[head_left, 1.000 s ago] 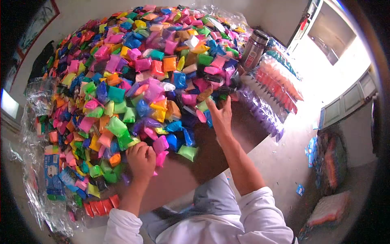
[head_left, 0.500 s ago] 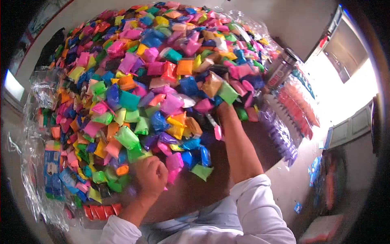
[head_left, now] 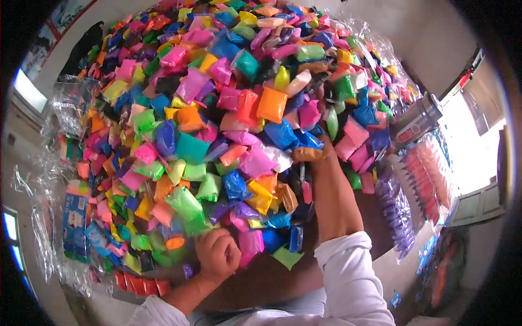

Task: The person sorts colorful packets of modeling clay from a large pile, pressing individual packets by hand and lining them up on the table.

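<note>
A large heap of small coloured packets [head_left: 191, 145] covers most of the table. My left hand [head_left: 217, 253] is closed at the heap's near edge, fingers curled. Whatever may be in it is hidden. Beside it lie a light green packet [head_left: 186, 204] and a bright pink packet [head_left: 250, 244]. My right hand [head_left: 325, 145] reaches into the right part of the heap. Packets cover its fingers, so its grip does not show. A brown packet [head_left: 309, 154] lies against it, and pink packets [head_left: 352, 139] are to its right.
On the right are a metal flask [head_left: 417, 120], strips of purple packets [head_left: 396, 212] and strips of red packets [head_left: 422, 176]. Clear plastic wrap [head_left: 46, 217] and a blue box [head_left: 75, 225] lie at left. Red packets [head_left: 142, 284] sit along the near edge of the brown tabletop [head_left: 244, 285].
My right hand has pushed farther into the heap, shifting packets around it; the green packet at its fingers has moved away. My left hand stays closed at the near edge. The camera view has shifted.
</note>
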{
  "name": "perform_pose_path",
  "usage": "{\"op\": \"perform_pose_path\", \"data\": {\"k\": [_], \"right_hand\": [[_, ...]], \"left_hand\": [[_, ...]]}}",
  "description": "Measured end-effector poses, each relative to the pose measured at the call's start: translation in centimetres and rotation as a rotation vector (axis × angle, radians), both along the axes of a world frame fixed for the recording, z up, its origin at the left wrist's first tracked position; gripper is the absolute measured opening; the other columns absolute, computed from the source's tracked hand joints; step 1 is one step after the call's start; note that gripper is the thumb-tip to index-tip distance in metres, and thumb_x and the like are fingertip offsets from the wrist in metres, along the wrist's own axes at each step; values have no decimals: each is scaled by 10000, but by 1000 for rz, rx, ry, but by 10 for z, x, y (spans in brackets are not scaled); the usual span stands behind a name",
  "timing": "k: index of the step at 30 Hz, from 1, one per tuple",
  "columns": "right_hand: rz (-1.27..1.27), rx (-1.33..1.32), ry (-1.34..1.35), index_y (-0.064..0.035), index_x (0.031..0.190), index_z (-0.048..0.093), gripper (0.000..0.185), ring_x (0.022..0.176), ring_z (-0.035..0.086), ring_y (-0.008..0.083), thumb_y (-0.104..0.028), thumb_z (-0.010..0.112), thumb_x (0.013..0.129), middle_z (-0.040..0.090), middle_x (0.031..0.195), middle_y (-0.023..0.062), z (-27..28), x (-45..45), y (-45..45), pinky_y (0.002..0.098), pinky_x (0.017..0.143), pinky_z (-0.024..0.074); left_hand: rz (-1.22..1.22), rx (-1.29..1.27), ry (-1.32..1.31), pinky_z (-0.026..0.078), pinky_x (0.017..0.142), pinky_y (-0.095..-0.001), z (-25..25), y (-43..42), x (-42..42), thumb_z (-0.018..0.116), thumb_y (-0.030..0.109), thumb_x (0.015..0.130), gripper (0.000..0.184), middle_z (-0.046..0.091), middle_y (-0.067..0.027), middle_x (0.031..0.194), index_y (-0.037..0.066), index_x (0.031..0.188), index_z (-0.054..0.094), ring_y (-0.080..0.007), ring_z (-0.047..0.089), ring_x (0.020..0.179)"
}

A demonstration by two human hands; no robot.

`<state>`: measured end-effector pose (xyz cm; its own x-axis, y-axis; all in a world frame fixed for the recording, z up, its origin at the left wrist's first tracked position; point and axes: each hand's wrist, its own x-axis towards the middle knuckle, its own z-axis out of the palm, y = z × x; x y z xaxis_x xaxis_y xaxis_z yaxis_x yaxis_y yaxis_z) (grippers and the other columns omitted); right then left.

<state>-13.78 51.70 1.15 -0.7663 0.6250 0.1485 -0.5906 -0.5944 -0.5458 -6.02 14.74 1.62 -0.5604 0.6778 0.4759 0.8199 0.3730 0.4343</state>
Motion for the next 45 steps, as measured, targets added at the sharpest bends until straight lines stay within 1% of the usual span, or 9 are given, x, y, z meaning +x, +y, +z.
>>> {"op": "perform_pose_path", "data": {"k": [7, 9, 16, 20, 28, 32, 34, 39, 45], "right_hand": [[97, 167, -47, -74, 1168, 534, 372, 865, 584, 167, -335, 525, 903, 604, 1023, 37, 74, -48, -3, 289, 768, 479], [-70, 715, -12, -24, 1146, 531, 406, 854, 584, 182, -331, 552, 880, 610, 1016, 59, 55, -109, 28, 302, 746, 479], [-491, 988, -559, -10, 1364, 273, 1117, 1220, 396, 424, -630, 740, 561, 333, 1356, 293, 117, -132, -48, 423, 992, 373], [-574, 1193, -804, -166, 1402, 257, 993, 1145, 468, 383, -515, 737, 606, 369, 1358, 205, 114, -135, -74, 555, 873, 412], [-759, 1715, -843, -134, 1362, 354, 843, 1140, 476, 405, -499, 691, 680, 405, 1331, 186, 127, -74, -132, 519, 863, 435], [59, 1052, -302, -88, 1240, 501, 809, 1112, 507, 341, -470, 789, 588, 512, 1228, 208, 135, -33, -100, 430, 932, 405], [-703, 1071, -475, -47, 924, 670, 303, 715, 576, 112, -268, 729, 725, 640, 849, 51, 120, -4, -59, 257, 629, 460], [-253, -93, -689, -86, 996, 577, 343, 796, 584, 185, -347, 581, 773, 589, 860, 36, 61, 86, 31, 367, 678, 469], [-25, -87, -261, -141, 945, 519, 364, 727, 561, 220, -489, 531, 840, 548, 876, 53, 17, 29, 46, 397, 621, 483]], "left_hand": [[4, -21, 33, 391, 691, -408, 6, 2, 2, 573, 110, 647, 74, 552, -93, 828, 91, 706, 533, -295, 517, 762], [2, -26, 43, 389, 692, -412, 3, 1, 3, 573, 109, 643, 80, 551, -95, 831, 93, 709, 531, -296, 516, 763], [9, -10, 97, 387, 723, -454, -4, 1, 2, 541, 100, 698, 89, 568, -117, 838, 58, 775, 527, -321, 529, 770], [-7, 29, 164, 372, 626, -436, -3, 4, 2, 548, 79, 676, 78, 529, -87, 749, 99, 716, 484, -303, 504, 683], [13, 1, 181, 358, 593, -473, 3, 11, 7, 535, 77, 680, 84, 483, -106, 681, 80, 674, 452, -337, 487, 646], [59, -5, 133, 358, 602, -474, -3, 4, 9, 547, 127, 691, 106, 479, -113, 673, 78, 650, 463, -344, 491, 679], [107, 14, 177, 368, 626, -464, -8, 3, 9, 550, 150, 698, 99, 494, -121, 696, 75, 673, 492, -345, 499, 705], [138, -19, 161, 395, 723, -434, -6, 3, 9, 572, 188, 683, 219, 551, -144, 867, 27, 832, 570, -348, 520, 802], [128, -64, 97, 396, 724, -441, -1, 0, 9, 562, 148, 635, 218, 548, -146, 861, 2, 796, 555, -346, 522, 808]]}}
